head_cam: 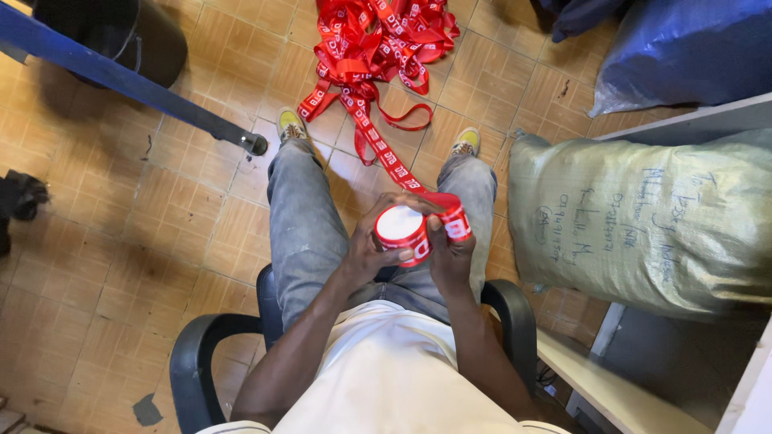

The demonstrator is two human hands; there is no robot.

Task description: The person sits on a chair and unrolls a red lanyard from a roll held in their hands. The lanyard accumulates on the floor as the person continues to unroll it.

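Note:
I sit in a black office chair (pixel 193 362) and hold a roll of red ribbon with white print (pixel 402 231) above my lap. My left hand (pixel 366 245) wraps around the roll's left side. On the right side my right hand (pixel 449 253) grips the roll, with its fingers on the ribbon where it wraps onto it. The ribbon strand (pixel 384 157) runs from the roll forward between my feet to a loose pile of red ribbon (pixel 378 36) on the tiled floor.
A large green-grey woven sack (pixel 643 217) with handwriting lies on a shelf to my right. A blue bag (pixel 691 48) sits behind it. A blue metal bar (pixel 121 80) and a dark bin (pixel 112 32) stand at upper left.

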